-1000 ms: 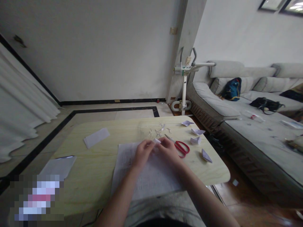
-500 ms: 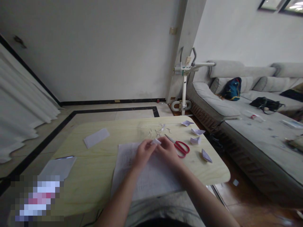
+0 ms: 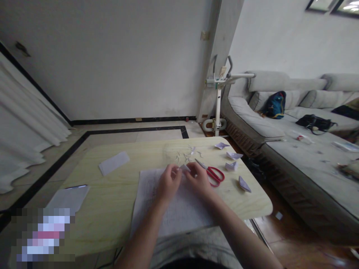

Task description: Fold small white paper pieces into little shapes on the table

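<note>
A small piece of folded white paper [image 3: 184, 167] is pinched between my two hands above a large printed sheet [image 3: 179, 215]. My left hand [image 3: 170, 181] closes its fingers at the paper's left side. On the right side, my right hand [image 3: 198, 178] grips it with thumb and fingers, which partly cover it. Red-handled scissors [image 3: 215, 175] lie just right of my right hand, blades pointing to the upper left. Thin paper scraps [image 3: 186, 156] are scattered beyond my fingers.
Several folded paper boats, one a pale purple boat [image 3: 244, 184], line the table's right side. Blank paper strips [image 3: 114, 163] lie at the left, near a sheet [image 3: 68, 198] with a pen [image 3: 76, 186]. A grey sofa [image 3: 308, 179] stands right of the table [image 3: 112, 209].
My left hand has shifted slightly left on the folded paper, its fingers more bent. The paper has tilted a little between my hands. Things on the table have not moved.
</note>
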Action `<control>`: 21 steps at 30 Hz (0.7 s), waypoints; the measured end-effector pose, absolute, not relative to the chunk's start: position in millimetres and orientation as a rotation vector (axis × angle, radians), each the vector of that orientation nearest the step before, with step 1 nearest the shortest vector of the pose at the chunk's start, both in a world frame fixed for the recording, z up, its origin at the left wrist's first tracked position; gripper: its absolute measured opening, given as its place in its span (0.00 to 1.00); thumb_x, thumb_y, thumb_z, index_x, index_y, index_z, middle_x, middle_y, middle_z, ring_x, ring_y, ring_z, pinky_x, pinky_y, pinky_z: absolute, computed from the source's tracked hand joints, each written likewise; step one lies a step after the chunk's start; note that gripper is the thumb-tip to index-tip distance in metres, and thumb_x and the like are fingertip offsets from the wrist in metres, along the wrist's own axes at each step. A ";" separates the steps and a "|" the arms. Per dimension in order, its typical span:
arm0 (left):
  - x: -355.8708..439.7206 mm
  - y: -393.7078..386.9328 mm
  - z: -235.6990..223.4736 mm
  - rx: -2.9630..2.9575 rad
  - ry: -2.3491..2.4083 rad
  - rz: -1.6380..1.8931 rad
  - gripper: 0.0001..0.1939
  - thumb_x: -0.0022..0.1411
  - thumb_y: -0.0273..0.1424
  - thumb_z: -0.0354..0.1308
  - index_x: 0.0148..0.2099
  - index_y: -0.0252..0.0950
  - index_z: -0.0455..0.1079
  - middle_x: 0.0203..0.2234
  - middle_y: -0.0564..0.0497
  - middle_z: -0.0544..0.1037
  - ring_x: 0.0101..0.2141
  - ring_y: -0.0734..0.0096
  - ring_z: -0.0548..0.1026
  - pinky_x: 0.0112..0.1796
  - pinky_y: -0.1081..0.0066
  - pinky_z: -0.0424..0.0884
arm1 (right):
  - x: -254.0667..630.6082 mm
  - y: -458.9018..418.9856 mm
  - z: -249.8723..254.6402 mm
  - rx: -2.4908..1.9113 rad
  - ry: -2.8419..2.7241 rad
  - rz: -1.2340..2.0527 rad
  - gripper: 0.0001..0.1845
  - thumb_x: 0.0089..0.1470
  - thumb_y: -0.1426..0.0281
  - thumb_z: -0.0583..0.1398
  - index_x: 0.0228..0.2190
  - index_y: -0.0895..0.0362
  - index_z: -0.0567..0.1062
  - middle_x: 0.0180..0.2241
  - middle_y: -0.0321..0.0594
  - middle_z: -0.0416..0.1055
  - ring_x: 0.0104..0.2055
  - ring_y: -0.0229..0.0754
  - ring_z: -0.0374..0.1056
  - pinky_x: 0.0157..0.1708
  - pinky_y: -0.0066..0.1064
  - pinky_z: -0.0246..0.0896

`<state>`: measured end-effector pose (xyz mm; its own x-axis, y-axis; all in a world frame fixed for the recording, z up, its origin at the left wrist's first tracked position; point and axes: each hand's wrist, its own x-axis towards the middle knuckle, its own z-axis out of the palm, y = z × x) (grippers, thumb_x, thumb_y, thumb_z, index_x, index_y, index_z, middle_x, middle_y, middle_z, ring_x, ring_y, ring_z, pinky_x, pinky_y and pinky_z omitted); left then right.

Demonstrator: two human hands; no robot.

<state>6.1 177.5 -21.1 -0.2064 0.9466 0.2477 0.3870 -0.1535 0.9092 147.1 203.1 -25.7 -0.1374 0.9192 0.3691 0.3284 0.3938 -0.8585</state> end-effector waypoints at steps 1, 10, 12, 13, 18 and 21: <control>6.7 177.9 -21.7 1.489 1.571 1.373 0.13 0.59 0.38 0.56 0.44 0.39 0.71 0.31 0.50 0.77 0.29 0.69 0.75 0.31 0.72 0.68 | 146.9 203.4 -26.6 -1.104 -1.668 0.776 0.09 0.48 0.72 0.58 0.35 0.55 0.70 0.26 0.34 0.66 0.25 0.37 0.61 0.25 0.28 0.56; 10.3 182.1 -16.0 1.231 1.289 1.372 0.10 0.57 0.37 0.59 0.35 0.34 0.73 0.26 0.51 0.77 0.27 0.69 0.75 0.30 0.73 0.70 | 147.2 203.1 -25.7 -1.041 -1.662 0.776 0.09 0.49 0.74 0.57 0.34 0.54 0.65 0.26 0.33 0.63 0.27 0.38 0.61 0.27 0.28 0.58; 9.8 182.6 -15.4 1.214 1.272 1.372 0.11 0.57 0.37 0.58 0.34 0.34 0.73 0.25 0.52 0.76 0.26 0.70 0.74 0.29 0.73 0.70 | 147.9 202.6 -22.2 -0.987 -1.711 0.752 0.06 0.49 0.76 0.56 0.32 0.55 0.66 0.29 0.36 0.65 0.30 0.39 0.62 0.30 0.29 0.60; 9.6 182.7 -15.4 1.206 1.266 1.369 0.11 0.57 0.37 0.58 0.34 0.34 0.73 0.24 0.52 0.76 0.26 0.70 0.74 0.29 0.73 0.70 | 148.1 202.3 -20.8 -0.965 -1.735 0.748 0.07 0.49 0.77 0.55 0.31 0.55 0.67 0.31 0.37 0.65 0.31 0.39 0.63 0.31 0.30 0.60; 8.9 183.2 -16.3 1.192 1.253 1.387 0.12 0.56 0.38 0.59 0.34 0.34 0.74 0.27 0.50 0.78 0.29 0.68 0.75 0.32 0.72 0.70 | 148.3 201.6 -20.4 -0.977 -1.752 0.790 0.10 0.48 0.76 0.56 0.35 0.54 0.69 0.31 0.36 0.66 0.30 0.39 0.63 0.29 0.29 0.60; 8.2 183.9 -18.0 1.184 1.264 1.381 0.12 0.56 0.38 0.59 0.35 0.34 0.75 0.28 0.50 0.78 0.30 0.67 0.75 0.33 0.72 0.70 | 147.1 202.0 -24.0 -1.025 -1.714 0.842 0.09 0.49 0.73 0.58 0.36 0.54 0.66 0.29 0.34 0.65 0.29 0.38 0.63 0.28 0.29 0.59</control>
<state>8.2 183.9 -18.0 -0.1432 0.9867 0.0772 -0.0105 -0.0796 0.9968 147.1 202.0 -24.0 -0.2126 0.9056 0.3671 0.2629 0.4148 -0.8711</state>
